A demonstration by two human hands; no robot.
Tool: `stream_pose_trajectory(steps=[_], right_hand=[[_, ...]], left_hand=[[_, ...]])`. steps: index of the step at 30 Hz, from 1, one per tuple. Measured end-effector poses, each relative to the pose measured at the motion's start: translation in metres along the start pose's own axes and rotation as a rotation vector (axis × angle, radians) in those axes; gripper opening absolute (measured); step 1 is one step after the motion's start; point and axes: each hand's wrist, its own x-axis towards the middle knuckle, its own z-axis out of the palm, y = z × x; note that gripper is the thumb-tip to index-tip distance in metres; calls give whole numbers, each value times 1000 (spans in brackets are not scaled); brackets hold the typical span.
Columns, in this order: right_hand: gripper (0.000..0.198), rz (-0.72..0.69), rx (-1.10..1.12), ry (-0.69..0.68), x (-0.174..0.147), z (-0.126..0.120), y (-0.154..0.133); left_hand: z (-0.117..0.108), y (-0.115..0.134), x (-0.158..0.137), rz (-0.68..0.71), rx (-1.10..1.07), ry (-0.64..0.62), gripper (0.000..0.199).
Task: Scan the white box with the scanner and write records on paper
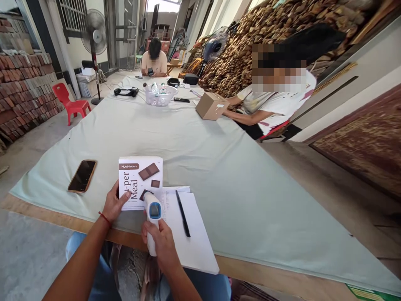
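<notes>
My left hand [114, 203] grips the lower left side of a white box [133, 179] printed with brown chocolate pieces and the words "NutriMotion" and "Meal". The thumb lies on its front face. In my right hand [163, 240] is a white infrared thermometer [151, 240] with a blue-rimmed screen [155, 210]. Its head points at the box's lower right part, overlapping it in view; whether they touch I cannot tell. Right of the box lies an open notebook [200, 246], its left page partly written on. A black pen [183, 215] rests across the notebook.
A smartphone [83, 175] lies to the left on the cloth-covered table [250, 200]. Farther back stand a clear plastic basket [159, 99] with bottles and a cardboard box [210, 106] held by a person at the right. Another person sits at the far end. A red chair [73, 106] stands left.
</notes>
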Motion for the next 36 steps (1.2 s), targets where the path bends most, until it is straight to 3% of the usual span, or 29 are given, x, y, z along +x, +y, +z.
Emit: stream_pose_trajectory(steps=[13, 36], right_hand=[[30, 71, 5, 57, 3, 4, -7], [25, 34, 12, 53, 6, 6, -6]], left_hand=[[0, 4, 1, -8, -11, -45, 65], [-1, 7, 2, -58, 42, -62, 70]])
